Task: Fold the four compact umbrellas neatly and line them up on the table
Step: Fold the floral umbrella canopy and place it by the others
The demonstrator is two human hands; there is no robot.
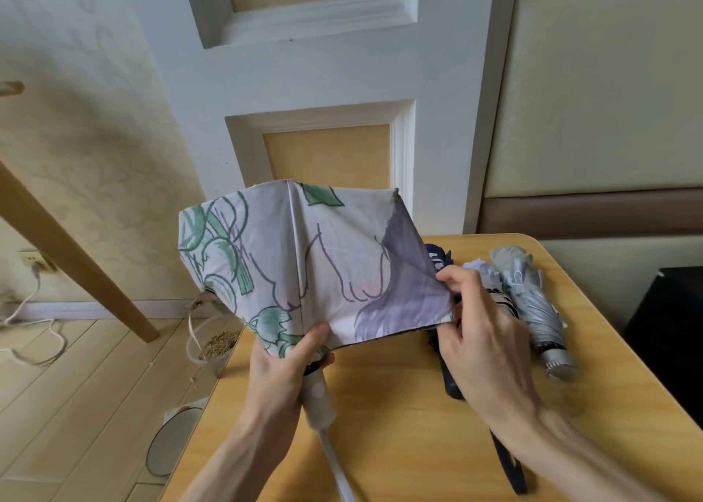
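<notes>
Two hands on one umbrella. Right hand: fingers pinch the right-hand edge of the canopy and draw a panel out flat. Left hand: fingers curled round the floral umbrella where the cloth meets the handle, thumb pressed on the lower hem.

The umbrella is held up above the near left part of the desk, canopy collapsed but loose and billowing, handle pointing down toward the person.

Step in hand, as judged: straightening the panels before rolling. Next move likely calls for laying each fold the same way round the shaft, left grip steady, then wrapping and closing the strap; the strap is not visible here.

Beyond the right hand, on the desk: navy umbrella, mostly hidden; a pale umbrella, partly hidden; silver umbrella, rolled, just beside it. These three lie roughly side by side.
</notes>
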